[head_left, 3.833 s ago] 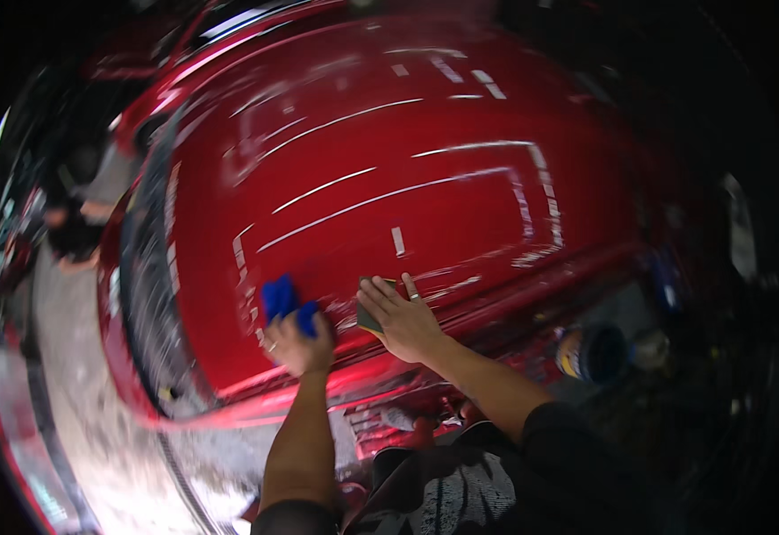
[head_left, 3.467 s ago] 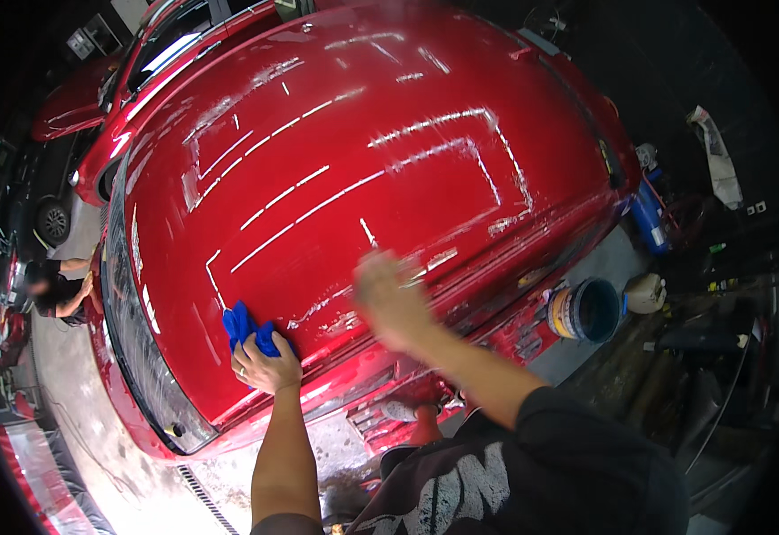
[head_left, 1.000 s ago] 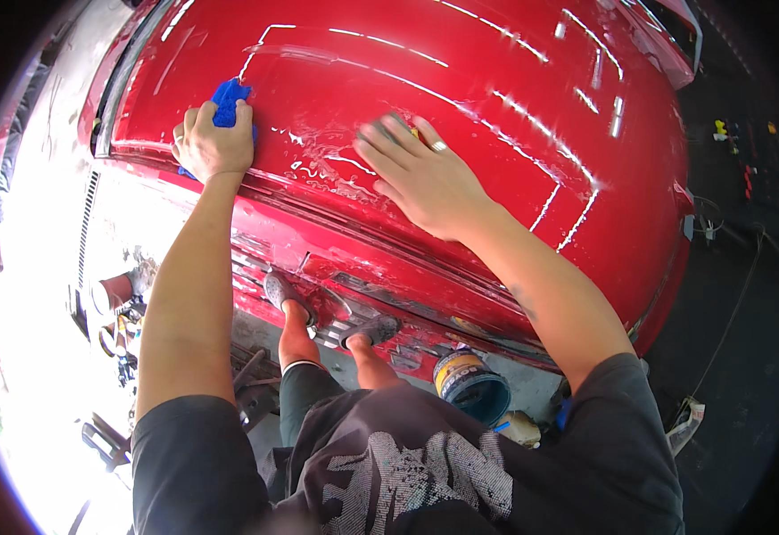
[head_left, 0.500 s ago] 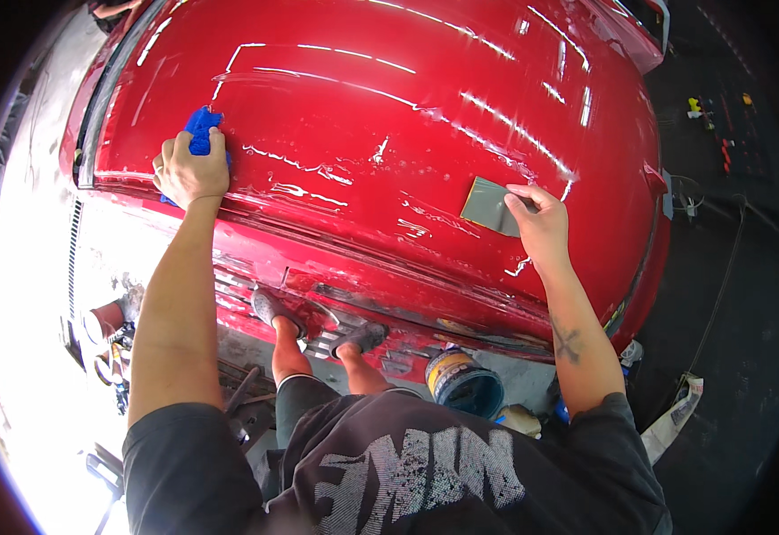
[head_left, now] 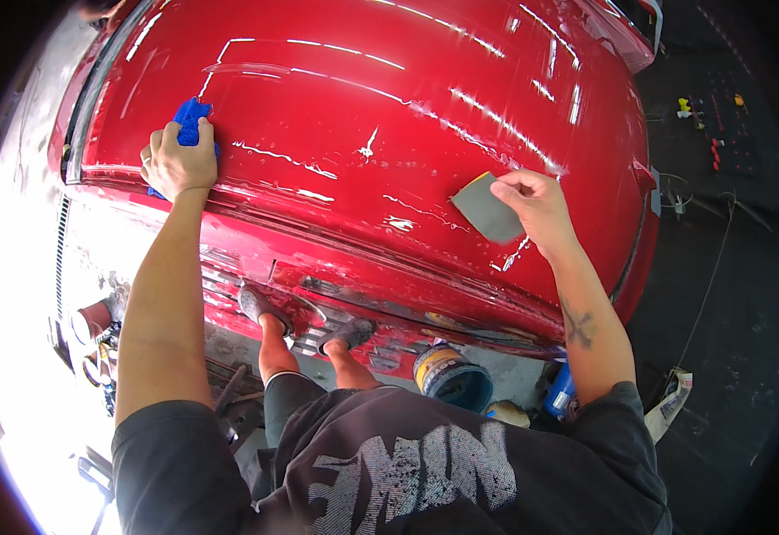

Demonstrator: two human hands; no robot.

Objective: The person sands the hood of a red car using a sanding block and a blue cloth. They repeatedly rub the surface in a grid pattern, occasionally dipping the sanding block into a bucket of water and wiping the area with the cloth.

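While the person leans over the wet red car hood (head_left: 389,116), a blue bucket (head_left: 453,379) stands below their right hand (head_left: 539,207), whose fingers pinch a grey sanding sheet (head_left: 489,207) flat on the paint. Farther left, the left hand (head_left: 178,162) is curled tight around a blue cloth (head_left: 191,120). Wet-sanding looks underway; the next stroke calls for even pressure. Half a second ago the sheet lay slightly nearer the body.

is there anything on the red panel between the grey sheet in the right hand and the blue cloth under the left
Nothing solid shows. Between the grey sheet pinched in the right hand and the blue cloth under the left hand, the red panel carries only water streaks and droplets. Both hands rest directly on the panel.
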